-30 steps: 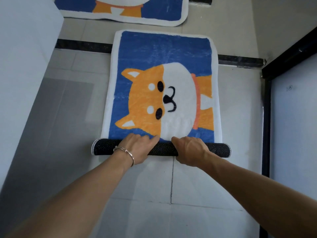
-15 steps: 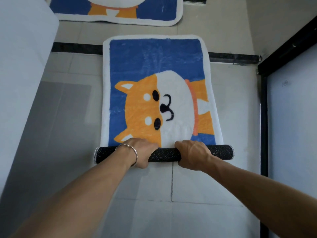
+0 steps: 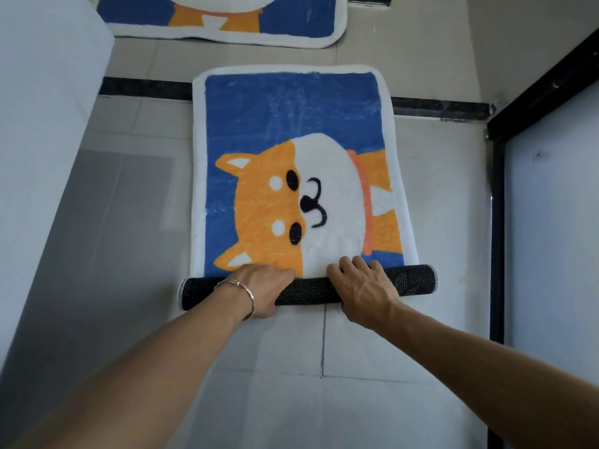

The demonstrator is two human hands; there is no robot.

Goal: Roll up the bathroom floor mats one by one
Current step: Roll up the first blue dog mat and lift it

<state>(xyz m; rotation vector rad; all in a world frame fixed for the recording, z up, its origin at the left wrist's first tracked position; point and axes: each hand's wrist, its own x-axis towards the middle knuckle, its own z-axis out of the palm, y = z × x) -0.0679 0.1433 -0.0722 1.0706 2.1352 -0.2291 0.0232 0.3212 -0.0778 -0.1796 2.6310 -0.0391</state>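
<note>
— Since a second ago, what has shifted?

— Both hands have carried the dark roll (image 3: 308,288) a little further up the mat (image 3: 291,131). Its edge now lies just beneath the lower ear of the orange dog, where more blue showed below that ear before.

— How do the hands sit?

— Left hand (image 3: 262,288) lies palm down over the left half of the roll, fingers (image 3: 285,273) curled over its far side and pressed on the pile. A thin metal bangle (image 3: 241,291) circles that wrist. Right hand (image 3: 363,290) lies over the right half, fingers (image 3: 346,264) spread and reaching past the roll onto the white of the dog picture. Neither hand closes round the roll; both rest flat on top and press down.

— And the mat itself?

— Just ahead of the fingers, the flat part stretches away across the tiled floor (image 3: 324,351), blue with a white border, its far end crossing a black threshold strip (image 3: 437,106). The rolled part shows a black underside with tiny pale dots, both ends sticking out beyond the hands.

— Anything further off?

— Well beyond the fingers, a second mat (image 3: 291,24) of the same blue and orange lies flat, apart from the first.

— Any writing?

— A small round mark sits on the pale panel (image 3: 551,238) right of the right hand, too small to read.
</note>
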